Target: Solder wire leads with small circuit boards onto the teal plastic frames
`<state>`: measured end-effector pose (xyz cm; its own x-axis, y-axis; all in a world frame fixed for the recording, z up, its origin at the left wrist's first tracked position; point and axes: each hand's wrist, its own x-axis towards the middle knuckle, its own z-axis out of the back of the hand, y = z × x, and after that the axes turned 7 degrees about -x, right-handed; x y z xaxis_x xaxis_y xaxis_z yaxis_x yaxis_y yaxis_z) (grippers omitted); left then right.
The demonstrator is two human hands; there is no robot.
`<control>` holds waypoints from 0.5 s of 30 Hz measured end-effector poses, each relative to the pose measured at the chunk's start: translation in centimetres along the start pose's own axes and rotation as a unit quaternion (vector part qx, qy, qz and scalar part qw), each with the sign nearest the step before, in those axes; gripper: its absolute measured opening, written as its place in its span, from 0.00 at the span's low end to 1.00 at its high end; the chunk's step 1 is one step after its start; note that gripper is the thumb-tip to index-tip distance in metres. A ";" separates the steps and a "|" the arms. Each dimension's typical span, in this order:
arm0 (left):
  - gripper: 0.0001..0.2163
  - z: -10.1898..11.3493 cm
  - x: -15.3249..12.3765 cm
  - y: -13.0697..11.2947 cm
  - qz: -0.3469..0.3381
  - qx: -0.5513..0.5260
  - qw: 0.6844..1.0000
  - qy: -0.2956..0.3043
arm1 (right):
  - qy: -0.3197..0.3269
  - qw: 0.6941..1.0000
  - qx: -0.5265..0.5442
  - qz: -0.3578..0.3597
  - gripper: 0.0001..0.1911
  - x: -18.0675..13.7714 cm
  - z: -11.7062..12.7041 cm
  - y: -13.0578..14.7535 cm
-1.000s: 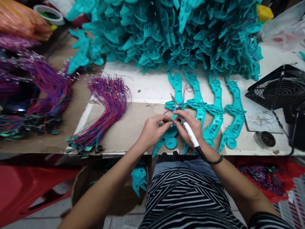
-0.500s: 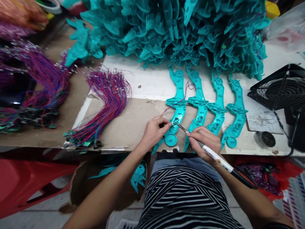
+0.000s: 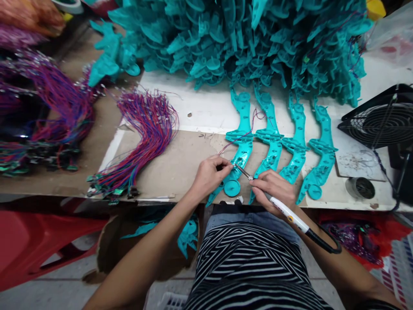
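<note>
My right hand [image 3: 274,187] grips a white soldering iron [image 3: 284,211] like a pen, its metal tip touching the leftmost of several teal plastic parts [image 3: 241,146] laid in a row on the table. My left hand [image 3: 209,174] pinches something small, too small to name, against that same part beside the tip. A thin red and purple wire [image 3: 248,129] runs up from the spot over the part.
A big heap of teal parts [image 3: 245,38] fills the back of the table. Bundles of red, blue and purple wires [image 3: 142,137] lie left. A black fan [image 3: 380,120] and a solder spool [image 3: 359,188] stand right. A red chair [image 3: 38,241] is below left.
A second ago the iron pointed up and away over the part. My right hand has swung it down and now its tip rests at the spot my left hand pinches.
</note>
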<state>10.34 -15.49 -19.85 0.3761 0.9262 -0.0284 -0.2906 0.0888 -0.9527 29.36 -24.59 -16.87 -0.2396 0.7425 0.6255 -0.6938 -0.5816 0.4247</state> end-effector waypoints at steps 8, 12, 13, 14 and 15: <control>0.04 0.0 0.0 0.1 0.001 -0.006 1.000 0.002 | 0.008 1.000 -0.016 -0.009 0.11 -0.5 0.5 -0.1; 0.05 0.0 0.0 0.1 0.002 -0.001 1.000 0.007 | 0.001 1.000 -0.011 -0.006 0.11 -0.4 0.4 -0.1; 0.04 0.0 0.0 0.2 0.002 0.000 1.000 0.008 | -0.002 1.000 -0.010 -0.006 0.11 -0.3 0.4 -0.1; 0.04 0.1 0.0 0.2 0.002 0.000 1.000 0.008 | -0.004 1.000 -0.009 -0.007 0.11 -0.2 0.4 -0.1; 0.04 0.1 0.1 0.2 0.001 0.001 1.000 0.007 | -0.005 1.000 -0.007 -0.007 0.11 -0.2 0.3 -0.1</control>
<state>10.25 -15.40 -20.02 0.3883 0.9209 -0.0343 -0.2928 0.0880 -0.9521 29.68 -24.77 -16.81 -0.2234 0.7467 0.6265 -0.7069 -0.5666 0.4234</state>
